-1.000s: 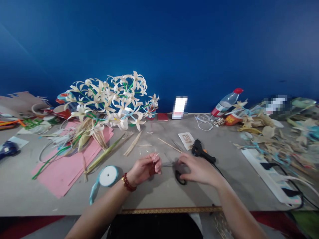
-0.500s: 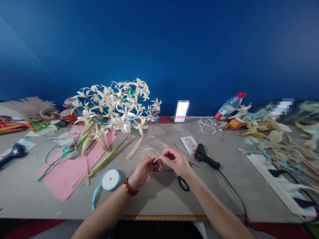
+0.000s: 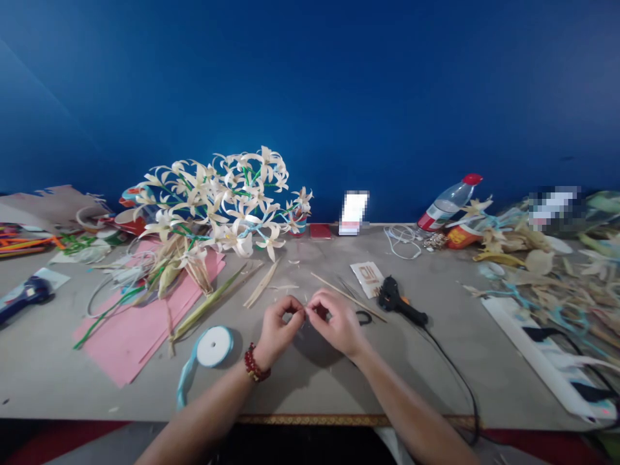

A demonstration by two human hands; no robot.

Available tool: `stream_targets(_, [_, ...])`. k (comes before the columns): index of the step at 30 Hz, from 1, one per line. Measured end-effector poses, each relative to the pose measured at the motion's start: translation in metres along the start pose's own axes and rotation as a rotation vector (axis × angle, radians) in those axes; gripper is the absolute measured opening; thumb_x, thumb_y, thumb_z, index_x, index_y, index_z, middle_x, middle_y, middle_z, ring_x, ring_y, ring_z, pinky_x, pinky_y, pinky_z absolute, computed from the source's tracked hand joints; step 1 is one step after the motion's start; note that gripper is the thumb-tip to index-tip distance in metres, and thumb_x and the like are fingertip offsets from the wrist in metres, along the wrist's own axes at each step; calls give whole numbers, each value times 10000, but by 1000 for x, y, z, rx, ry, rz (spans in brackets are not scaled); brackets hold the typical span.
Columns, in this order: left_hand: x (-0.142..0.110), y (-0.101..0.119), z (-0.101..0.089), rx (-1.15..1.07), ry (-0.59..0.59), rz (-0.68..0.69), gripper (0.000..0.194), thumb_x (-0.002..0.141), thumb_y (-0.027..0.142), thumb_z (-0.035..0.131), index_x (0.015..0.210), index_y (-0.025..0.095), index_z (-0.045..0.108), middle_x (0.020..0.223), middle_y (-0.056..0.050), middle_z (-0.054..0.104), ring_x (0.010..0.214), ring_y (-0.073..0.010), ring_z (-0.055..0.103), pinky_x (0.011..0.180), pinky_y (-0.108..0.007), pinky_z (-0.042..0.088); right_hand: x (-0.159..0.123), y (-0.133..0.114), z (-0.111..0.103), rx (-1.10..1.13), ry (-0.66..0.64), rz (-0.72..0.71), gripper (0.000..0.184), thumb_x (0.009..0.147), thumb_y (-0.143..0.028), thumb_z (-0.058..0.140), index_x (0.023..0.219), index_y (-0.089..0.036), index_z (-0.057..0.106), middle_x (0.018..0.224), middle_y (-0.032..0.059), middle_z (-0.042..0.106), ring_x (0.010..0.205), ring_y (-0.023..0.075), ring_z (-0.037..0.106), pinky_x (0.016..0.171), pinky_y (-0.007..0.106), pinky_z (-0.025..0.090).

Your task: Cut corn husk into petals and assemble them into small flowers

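My left hand (image 3: 279,328), with a red bead bracelet at the wrist, is pinched closed in the middle of the table. My right hand (image 3: 338,324) is pinched too, its fingertips meeting the left ones. Between them shows a small pale strip (image 3: 306,309), mostly hidden by the fingers. Just beyond my right hand a black scissors handle (image 3: 364,317) peeks out; the hand covers part of the scissors. A thin pale stick (image 3: 349,297) lies behind that hand. To the left of my left hand is a roll of light-blue ribbon (image 3: 213,347) with its tail hanging loose.
A black glue gun (image 3: 402,303) with a cord lies on the right, beside a white power strip (image 3: 537,361). Pale handmade flowers (image 3: 227,200) stand at the back left, above pink paper (image 3: 116,349). A tilted bottle (image 3: 448,203) and dry husks (image 3: 537,265) fill the back right.
My right hand has left the scissors on the table and come over to the left hand. Both hands now pinch fingertip to fingertip at the pale strip.
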State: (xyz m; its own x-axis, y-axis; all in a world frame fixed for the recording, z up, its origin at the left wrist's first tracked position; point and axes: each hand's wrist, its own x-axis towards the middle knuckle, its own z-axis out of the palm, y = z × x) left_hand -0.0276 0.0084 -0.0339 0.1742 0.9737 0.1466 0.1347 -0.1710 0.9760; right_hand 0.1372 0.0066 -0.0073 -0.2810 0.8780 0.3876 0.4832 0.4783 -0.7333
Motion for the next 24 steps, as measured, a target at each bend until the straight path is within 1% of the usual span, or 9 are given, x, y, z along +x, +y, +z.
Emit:
stream_targets(4, [0, 8, 1, 67, 29, 16, 127, 772, 173, 558, 645, 177, 570, 631, 9, 572, 632, -146, 516, 633, -245, 406, -5, 2, 4, -16, 73, -51, 115, 869, -157, 532, 768, -211, 543, 767, 14, 564, 685, 154, 530, 650, 272, 426])
stream_targets(8, [4, 3, -3, 155, 67, 36, 119, 753, 132, 540, 648, 177, 575, 644, 4, 587, 645, -151, 525, 649, -250, 405, -6, 3, -1, 15, 174, -54, 97, 862, -155, 558, 785, -213, 550, 780, 16, 562, 677, 153, 530, 653, 277, 440])
stream_targets(11, [5, -1, -6, 107, 110, 13, 124, 794, 149, 518, 699, 177, 593, 671, -6, 600, 661, -159, 540, 651, -254, 412, -5, 4, -7, 53, 253, -45, 93, 857, -150, 571, 790, -212, 554, 785, 15, 561, 644, 143, 524, 624, 271, 448])
stream_targets(12, [5, 0, -6, 72, 97, 10, 136, 825, 170, 504, 737, 176, 607, 694, -14, 613, 678, -164, 554, 660, -257, 419, -5, 4, -8, 59, 259, -41, 91, 858, -151, 571, 792, -212, 556, 788, 16, 565, 643, 143, 528, 617, 270, 450])
stream_targets(14, [4, 5, -5, 38, 32, 32, 160, 877, 222, 494, 815, 173, 633, 753, -31, 643, 726, -175, 579, 693, -267, 431, -5, 5, -8, 64, 240, -34, 87, 863, -158, 569, 793, -211, 560, 791, 20, 573, 658, 147, 539, 617, 270, 454])
stream_targets(17, [1, 15, 0, 102, -38, 97, 133, 877, 259, 552, 844, 173, 648, 797, -44, 662, 765, -185, 590, 731, -275, 430, -5, 5, -3, 68, 201, -23, 91, 862, -168, 569, 783, -212, 557, 785, 20, 577, 679, 153, 549, 634, 275, 461])
stream_targets(20, [-1, 19, 4, 148, -28, 119, 140, 868, 235, 554, 765, 179, 631, 750, -34, 648, 736, -180, 585, 722, -272, 423, -6, 4, 3, 58, 179, -31, 105, 856, -169, 568, 763, -214, 551, 765, 17, 575, 688, 157, 557, 639, 277, 460])
stream_targets(24, [-1, 12, 4, 163, 11, 89, 170, 841, 187, 522, 683, 184, 586, 676, -10, 608, 675, -164, 553, 677, -257, 409, -7, 3, 5, 40, 178, -58, 102, 853, -171, 567, 762, -217, 560, 762, 21, 585, 667, 155, 551, 621, 279, 458])
